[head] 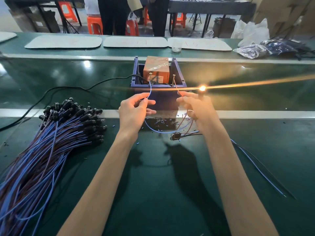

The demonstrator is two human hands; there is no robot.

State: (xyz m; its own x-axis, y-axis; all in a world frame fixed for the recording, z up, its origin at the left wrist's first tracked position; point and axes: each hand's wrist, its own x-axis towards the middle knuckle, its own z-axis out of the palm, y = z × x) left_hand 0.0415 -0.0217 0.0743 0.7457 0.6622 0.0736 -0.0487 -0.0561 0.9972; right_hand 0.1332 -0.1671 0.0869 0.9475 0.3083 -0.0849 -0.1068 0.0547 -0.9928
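Before blue plastic box (135, 72): left grip (133, 109) pinching thin blue wire (150, 91), right grip (196, 106) pinching thin brown wire (176, 88), holding glowing lamp (202, 88).

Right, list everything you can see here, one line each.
blue wire: one, blue, left hand to box
brown wire: one, brown, right hand to box
lamp: one, lit orange, at right fingertips
box: one, blue, bench middle
block: one, orange, inside box
wire bundle: many, blue and brown, bench left
cable: one, black, left of box
mats: three whole, white, far side
cup: one, clear, far side
bags: several, clear and white, far right
left hand: one, pinches blue wire
right hand: one, pinches brown wire
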